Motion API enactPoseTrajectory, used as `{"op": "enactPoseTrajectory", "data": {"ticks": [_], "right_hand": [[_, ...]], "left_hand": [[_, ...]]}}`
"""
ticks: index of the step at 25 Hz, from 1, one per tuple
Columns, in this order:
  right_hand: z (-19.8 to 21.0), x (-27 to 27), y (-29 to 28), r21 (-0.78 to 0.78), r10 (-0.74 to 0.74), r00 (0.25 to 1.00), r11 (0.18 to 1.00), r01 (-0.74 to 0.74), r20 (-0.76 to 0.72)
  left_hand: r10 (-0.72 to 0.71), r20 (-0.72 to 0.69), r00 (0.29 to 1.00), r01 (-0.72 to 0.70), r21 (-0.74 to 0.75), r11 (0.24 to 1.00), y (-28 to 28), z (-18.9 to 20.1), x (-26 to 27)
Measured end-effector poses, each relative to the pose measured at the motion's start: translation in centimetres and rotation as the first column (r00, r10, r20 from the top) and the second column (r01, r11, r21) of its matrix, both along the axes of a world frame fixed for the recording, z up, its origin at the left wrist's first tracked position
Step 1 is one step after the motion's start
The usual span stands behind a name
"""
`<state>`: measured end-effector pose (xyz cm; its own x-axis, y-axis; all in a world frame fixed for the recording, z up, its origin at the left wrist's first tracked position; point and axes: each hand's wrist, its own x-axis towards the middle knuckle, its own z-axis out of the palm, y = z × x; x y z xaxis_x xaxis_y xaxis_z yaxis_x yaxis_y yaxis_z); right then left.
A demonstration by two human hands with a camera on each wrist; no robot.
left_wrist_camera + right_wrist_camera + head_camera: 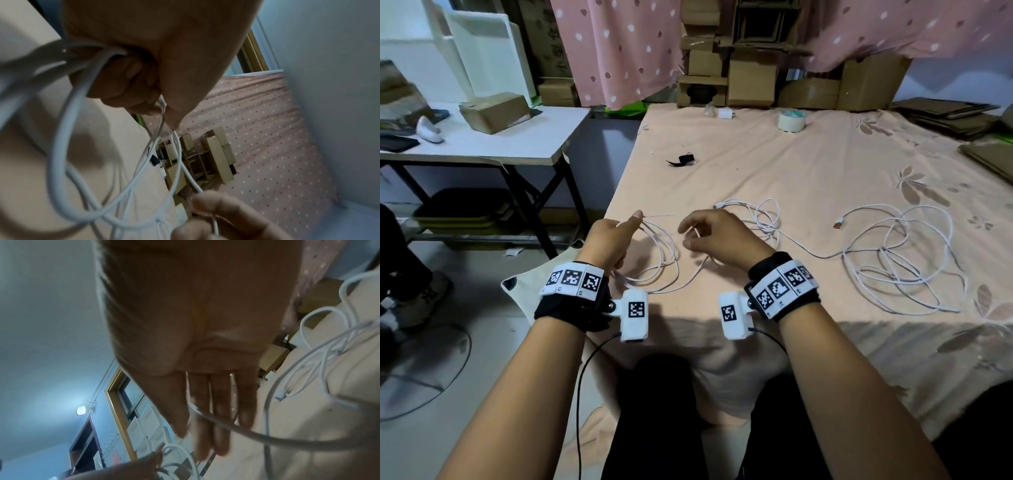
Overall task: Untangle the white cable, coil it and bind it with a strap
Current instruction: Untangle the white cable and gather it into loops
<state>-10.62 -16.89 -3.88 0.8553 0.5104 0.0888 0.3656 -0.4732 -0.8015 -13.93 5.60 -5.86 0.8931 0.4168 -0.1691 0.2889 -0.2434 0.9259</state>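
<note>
The white cable [664, 246] runs in several loops from my left hand [631, 222], which grips them in curled fingers above the near left of the bed. In the left wrist view the loops [59, 146] hang from that fist [160, 107]. My right hand [688, 236] is just to the right and pinches one strand between thumb and fingers; the strand [257, 437] crosses them in the right wrist view. The rest of the cable lies tangled [900, 260] on the sheet to the right. A black strap [683, 159] lies further up the bed, beyond both hands.
The peach bed sheet [808, 164] carries a tape roll [791, 120] and a white charger [724, 113] at its far edge. Cardboard boxes [750, 82] stand behind. A white side table [493, 147] is at the left, with flat cardboard [945, 116] at the far right.
</note>
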Motion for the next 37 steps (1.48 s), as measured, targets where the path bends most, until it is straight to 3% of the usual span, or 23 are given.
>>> {"op": "enactPoseTrajectory", "data": {"ticks": [1,3,6,8,10,12,13,14,15,16,18,20,23,26,29,33,34,37], "right_hand": [[-0.4,0.3,0.3,-0.038,-0.003,1.000,0.999,0.002,-0.013],[-0.9,1.2,0.3,-0.176,-0.106,0.987,0.976,0.125,0.117],[-0.8,1.6,0.1,-0.267,-0.128,0.956,0.943,0.201,0.266],[-1.0,1.3,0.2,-0.275,-0.090,0.972,0.950,0.149,0.215],[-2.0,0.9,0.5,-0.392,-0.039,0.994,0.917,0.077,0.104],[-3.0,0.9,0.5,-0.509,0.010,0.998,0.860,0.020,0.057],[-3.4,1.0,0.4,-0.504,0.008,0.999,0.863,0.013,0.039],[-3.7,1.1,0.1,-0.450,-0.002,1.000,0.893,0.006,0.009],[-3.8,1.2,-0.2,-0.365,-0.013,1.000,0.931,0.003,-0.027],[-3.9,1.2,-0.6,-0.266,-0.013,0.999,0.964,-0.001,-0.050],[-4.1,0.7,-1.1,-0.116,-0.003,0.998,0.993,-0.005,-0.070],[-4.5,0.0,-1.1,-0.099,0.014,1.000,0.995,-0.016,-0.026],[-5.1,-1.3,-0.8,-0.204,0.011,0.993,0.979,0.014,0.119],[-6.1,-2.2,-1.2,-0.168,-0.121,0.957,0.971,0.170,0.265],[-6.7,-2.1,-1.9,-0.227,-0.251,0.882,0.905,0.360,0.398],[-6.6,-2.4,-1.7,-0.186,-0.187,0.894,0.941,0.282,0.408],[-6.5,-2.5,-1.7,-0.168,-0.181,0.888,0.947,0.273,0.422],[-6.7,-2.6,-2.0,-0.131,-0.211,0.861,0.944,0.302,0.463]], "left_hand": [[-0.013,-0.020,1.000,0.014,0.052,0.999,0.3,-0.3,-0.1],[-0.021,-0.037,0.999,0.027,0.153,0.988,0.5,-0.7,-0.2],[0.030,0.052,0.998,-0.038,0.153,0.988,0.2,-1.0,-0.2],[0.038,0.146,0.989,-0.074,0.249,0.966,-0.1,-0.5,-0.5],[-0.030,0.211,0.977,-0.048,0.355,0.934,-0.3,-0.3,-0.8],[-0.215,0.060,0.975,0.177,0.384,0.906,-1.2,-0.1,-1.1],[-0.327,-0.082,0.942,0.327,0.456,0.828,-1.8,-0.4,-1.3],[-0.387,-0.227,0.894,0.445,0.560,0.698,-2.4,-1.1,-1.4],[-0.392,-0.299,0.870,0.486,0.646,0.588,-3.0,-1.8,-1.5],[-0.388,-0.290,0.875,0.471,0.697,0.541,-3.6,-2.4,-1.6],[-0.437,-0.171,0.883,0.421,0.699,0.578,-4.4,-3.0,-2.1],[-0.462,-0.084,0.883,0.377,0.712,0.593,-4.8,-3.2,-2.6],[-0.518,-0.022,0.855,0.315,0.816,0.485,-5.4,-3.5,-3.4],[-0.594,0.029,0.804,0.307,0.835,0.456,-5.0,-4.0,-4.0],[-0.591,-0.042,0.806,0.375,0.808,0.455,-4.6,-3.0,-4.5],[-0.410,-0.218,0.886,0.375,0.856,0.355,-8.1,-2.0,-4.3],[-0.400,-0.192,0.896,0.345,0.868,0.357,-9.3,-2.3,-3.9],[-0.441,-0.008,0.897,0.244,0.842,0.481,-10.8,-4.0,-3.5]]}}
